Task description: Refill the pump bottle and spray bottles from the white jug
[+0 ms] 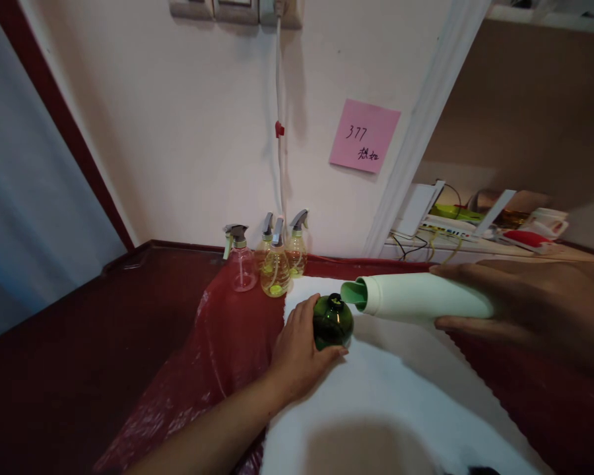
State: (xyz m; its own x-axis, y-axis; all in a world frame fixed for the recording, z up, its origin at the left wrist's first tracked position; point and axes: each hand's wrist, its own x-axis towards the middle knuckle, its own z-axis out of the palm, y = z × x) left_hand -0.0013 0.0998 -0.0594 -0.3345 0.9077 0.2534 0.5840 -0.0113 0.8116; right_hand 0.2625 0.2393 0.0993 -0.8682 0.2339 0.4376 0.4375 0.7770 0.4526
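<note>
Sideways, white bottle (420, 298), spout toward green bottle (332, 322)

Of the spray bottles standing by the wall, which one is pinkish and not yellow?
The leftmost spray bottle. Its clear body looks pinkish, while the three bottles to its right hold yellowish liquid. It stands slightly apart from them, at the edge of the red plastic sheet.

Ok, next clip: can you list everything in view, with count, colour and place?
green bottle: 1, dark green, open neck, on the white cloth
white bottle: 1, pale with green spout, tipped sideways, spout at the green bottle's neck
spray bottles: 4, clear or yellowish, grey triggers, by the wall
white cloth: 1, on the table
red plastic sheet: 1, under the cloth
pink note: 1, on the wall
cable: 1, white, down the wall
left hand: grips the green bottle
right hand: holds the white bottle
</note>
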